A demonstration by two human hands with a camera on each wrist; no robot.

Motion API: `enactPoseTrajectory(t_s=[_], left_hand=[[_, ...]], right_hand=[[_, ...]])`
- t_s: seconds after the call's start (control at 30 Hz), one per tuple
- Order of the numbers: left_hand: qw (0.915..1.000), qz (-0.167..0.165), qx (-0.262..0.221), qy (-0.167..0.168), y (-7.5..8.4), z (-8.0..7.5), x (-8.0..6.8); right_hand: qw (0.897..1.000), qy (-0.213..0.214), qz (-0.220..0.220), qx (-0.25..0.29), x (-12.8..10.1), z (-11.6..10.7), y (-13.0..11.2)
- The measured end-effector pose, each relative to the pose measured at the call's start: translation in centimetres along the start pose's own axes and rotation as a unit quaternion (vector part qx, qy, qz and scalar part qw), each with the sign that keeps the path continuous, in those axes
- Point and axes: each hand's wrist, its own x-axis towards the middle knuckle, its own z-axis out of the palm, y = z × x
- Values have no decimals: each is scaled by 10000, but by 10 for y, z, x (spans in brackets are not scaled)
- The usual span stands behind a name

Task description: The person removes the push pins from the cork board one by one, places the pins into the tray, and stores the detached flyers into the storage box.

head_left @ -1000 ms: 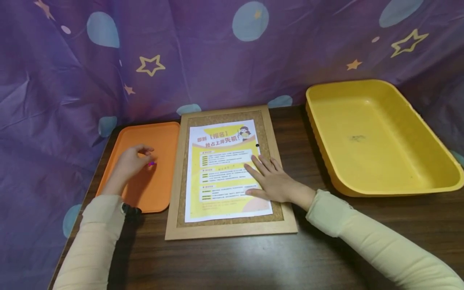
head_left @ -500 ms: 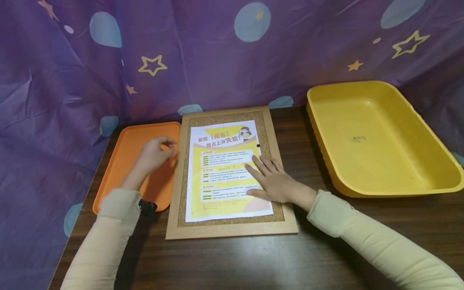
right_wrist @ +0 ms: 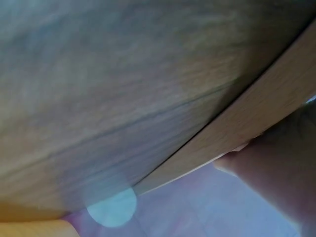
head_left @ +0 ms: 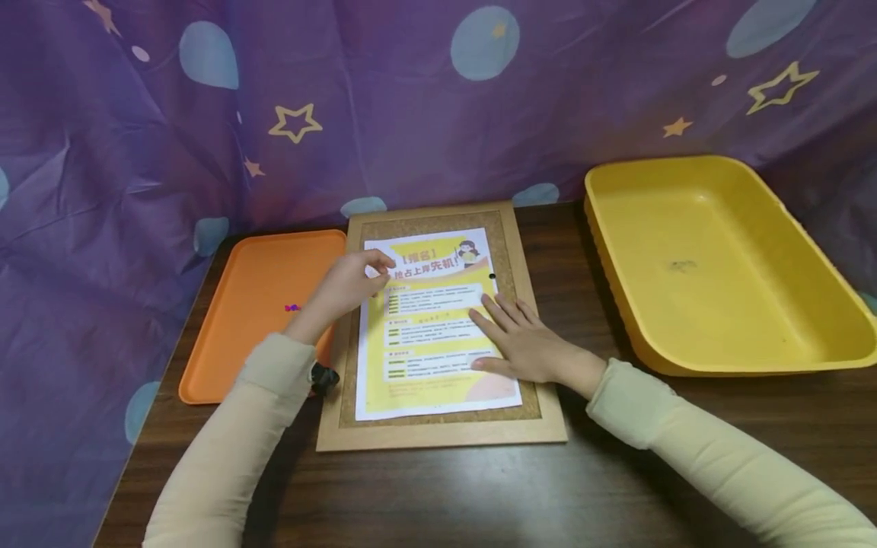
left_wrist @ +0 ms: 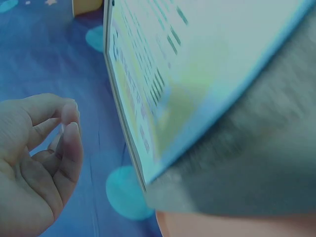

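Note:
A yellow poster [head_left: 428, 342] lies on a wood-framed cork board [head_left: 441, 438]. My left hand [head_left: 375, 268] hovers at the poster's upper left corner, thumb and forefinger pinched together. In the left wrist view a pale sliver, seemingly a small pin, shows between those fingertips [left_wrist: 69, 129]. My right hand [head_left: 495, 335] lies flat on the poster's right half, fingers straight. A black pin [head_left: 492, 277] sits on the poster's right edge, just above those fingers. A purple pin [head_left: 292, 307] lies in the orange tray [head_left: 253, 251] to the left.
A large yellow bin [head_left: 719, 228] stands at the right on the dark wooden table [head_left: 479, 495]. A purple curtain [head_left: 411, 114] with stars and dots closes off the back and left side.
My left hand has left the orange tray and moved right to the poster's upper left corner, fingers pinched. The right hand has stayed flat on the poster.

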Motion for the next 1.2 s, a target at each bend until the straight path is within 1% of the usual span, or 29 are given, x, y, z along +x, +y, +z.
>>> enactPoseTrajectory(t_s=[0.13, 0.37, 0.5, 0.57, 0.83, 0.93, 1.03, 1.2], left_hand=[[9998, 83, 111, -138, 13, 7, 9], [9989, 42, 189, -428, 28, 19, 25], [9980, 91, 422, -471, 34, 26, 32], [9976, 111, 463, -505, 37, 29, 35], [9969, 225, 464, -600, 48, 41, 49], [9968, 252, 474, -596, 52, 45, 55], [9960, 329, 587, -586, 56, 51, 62], [9950, 447, 645, -624, 61, 60, 70]], right_hand=[[9999, 64, 50, 112, -1, -1, 0], [9995, 180, 226, 163, -9, -5, 5], [9991, 200, 368, 115, -14, -6, 10], [9988, 190, 446, 106, -16, -6, 12], [9971, 138, 744, -4, -25, -8, 23], [9963, 191, 825, -123, -26, -9, 26], [9951, 289, 908, -265, -26, -10, 28], [9944, 305, 957, -316, -27, -9, 29]])
